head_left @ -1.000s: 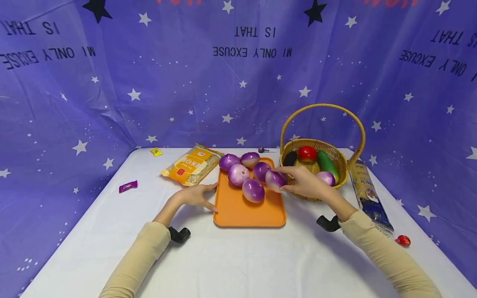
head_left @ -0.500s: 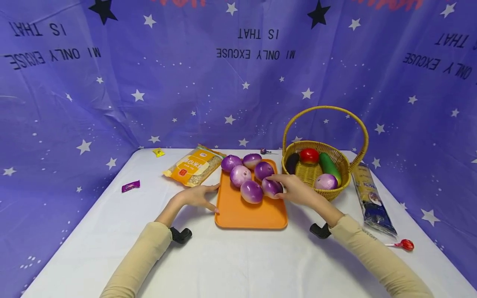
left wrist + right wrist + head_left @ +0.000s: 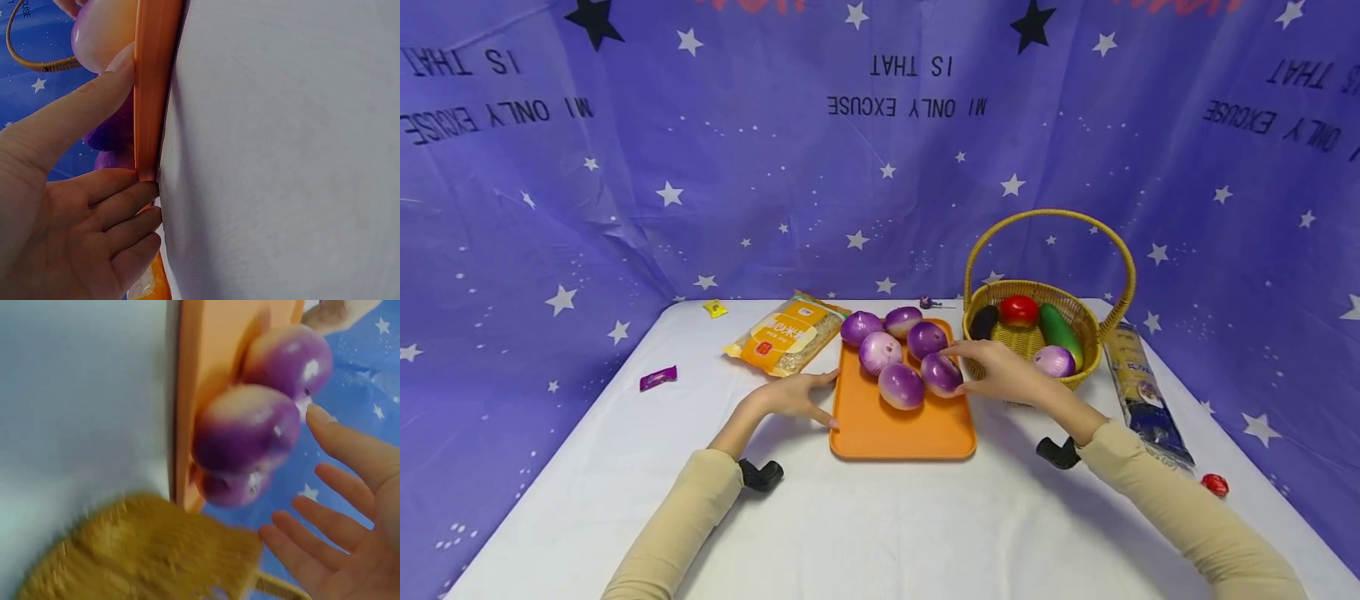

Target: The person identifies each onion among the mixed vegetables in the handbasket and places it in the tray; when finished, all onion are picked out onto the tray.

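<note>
Several purple-and-white onions are grouped on the far half of an orange tray (image 3: pixel 902 437). Nearest my right hand (image 3: pixel 1006 375) is the onion (image 3: pixel 942 375) by the tray's right edge. In the right wrist view, the fingers (image 3: pixel 322 531) are spread and a gap shows between them and that onion (image 3: pixel 247 428). My left hand (image 3: pixel 792 396) is at the tray's left edge. In the left wrist view, its thumb (image 3: pixel 94 100) lies along the rim, and relaxed fingertips touch the rim lower down.
Right of the tray stands a wicker basket (image 3: pixel 1093 329) with a tall handle, holding a tomato (image 3: pixel 1019 311), a cucumber (image 3: pixel 1058 329), a dark eggplant (image 3: pixel 983 322) and an onion (image 3: pixel 1054 361). A grain bag (image 3: pixel 790 333) lies left; a long packet (image 3: pixel 1146 392) lies right. Candies are scattered around.
My right hand has brought an onion leftward onto the tray beside the others and let go of it, its fingers now spread. The left hand has stayed at the tray's edge.
</note>
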Tool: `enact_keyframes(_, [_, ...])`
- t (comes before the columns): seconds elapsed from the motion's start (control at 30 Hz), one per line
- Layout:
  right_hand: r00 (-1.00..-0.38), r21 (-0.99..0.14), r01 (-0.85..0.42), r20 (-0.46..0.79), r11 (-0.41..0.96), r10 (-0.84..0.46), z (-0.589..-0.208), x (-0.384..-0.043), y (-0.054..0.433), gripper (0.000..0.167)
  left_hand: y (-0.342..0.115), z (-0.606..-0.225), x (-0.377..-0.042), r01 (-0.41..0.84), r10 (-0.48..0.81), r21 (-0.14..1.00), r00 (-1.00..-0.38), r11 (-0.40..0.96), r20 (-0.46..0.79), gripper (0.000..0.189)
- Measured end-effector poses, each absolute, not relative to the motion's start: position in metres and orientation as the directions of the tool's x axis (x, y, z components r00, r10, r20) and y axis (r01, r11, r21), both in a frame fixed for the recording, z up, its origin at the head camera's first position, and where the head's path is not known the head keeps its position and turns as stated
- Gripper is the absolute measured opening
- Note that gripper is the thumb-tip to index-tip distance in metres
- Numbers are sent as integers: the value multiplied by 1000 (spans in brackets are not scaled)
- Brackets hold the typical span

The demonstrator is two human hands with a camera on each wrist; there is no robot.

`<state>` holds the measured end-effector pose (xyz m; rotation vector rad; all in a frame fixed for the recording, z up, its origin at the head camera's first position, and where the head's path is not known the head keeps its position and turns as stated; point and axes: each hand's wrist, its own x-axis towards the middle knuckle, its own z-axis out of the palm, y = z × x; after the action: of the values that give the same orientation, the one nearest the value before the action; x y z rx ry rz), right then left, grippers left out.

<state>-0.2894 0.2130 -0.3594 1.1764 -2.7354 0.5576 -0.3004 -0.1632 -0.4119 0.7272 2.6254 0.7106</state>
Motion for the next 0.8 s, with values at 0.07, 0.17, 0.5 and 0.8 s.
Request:
enact_keyframes(0.07, [-689,-280,-724,243,630,-683,-350,-288,221,55,-163,-412,-300,390,551,541,-817,745,-170,101])
enact_keyframes(0.17, [-697,-291,-715,221,636,-682,-338,-288,235,55,-164,-410,-300,390,553,542,-816,744,-171,102])
enact_keyframes(0.5, [-668,-245,-738,127,629,-733,-309,-294,279,51,-165,-410,-299,389,555,552,-814,738,-169,100])
enact_keyframes(0.8, [-729,-267,-642,-78,719,-680,-294,-305,313,45,-164,-411,-299,399,564,551,-810,733,-163,101])
